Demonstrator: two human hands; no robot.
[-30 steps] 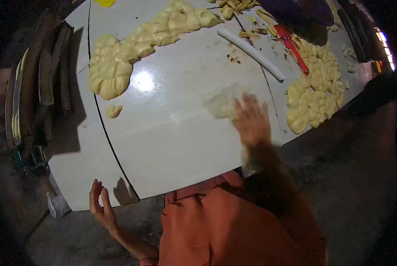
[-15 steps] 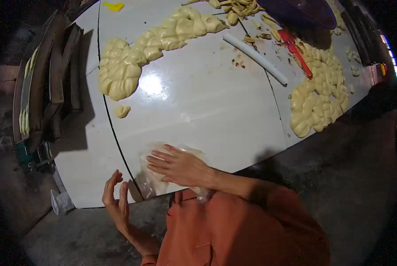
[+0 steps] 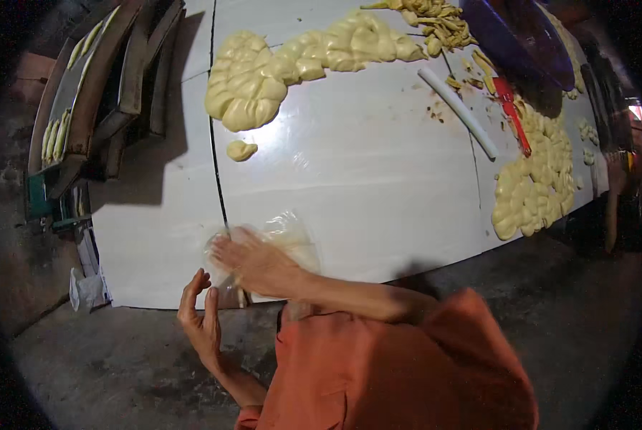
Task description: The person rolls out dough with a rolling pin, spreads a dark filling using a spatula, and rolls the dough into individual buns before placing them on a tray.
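Note:
Near the table's front edge, a clear plastic sheet (image 3: pixel 292 235) lies flat on the white top. My right hand (image 3: pixel 259 266) presses palm down on its left part, with fingers stretched out and slightly blurred. Whatever may be under that palm is hidden. Just left of it, my left hand (image 3: pixel 202 319) hovers at the table edge, thumb and fingers apart, holding nothing. Farther in, a small lump of pale yellow dough (image 3: pixel 241 150) sits alone. Behind it stretches a long row of soft dough pieces (image 3: pixel 253 89).
Stacked metal trays (image 3: pixel 106 79) stand at left, the top one bearing dough strips. A white rod (image 3: pixel 457 112), a red scraper (image 3: pixel 512 117), more dough (image 3: pixel 532 186) and a dark purple basin (image 3: pixel 525 43) occupy the right. Yellow scraps (image 3: pixel 439 25) are heaped at the back.
My right hand has slid left across the plastic sheet, uncovering more of its right side. The left hand stays open near the edge. The whole view has shifted, with the table appearing farther right.

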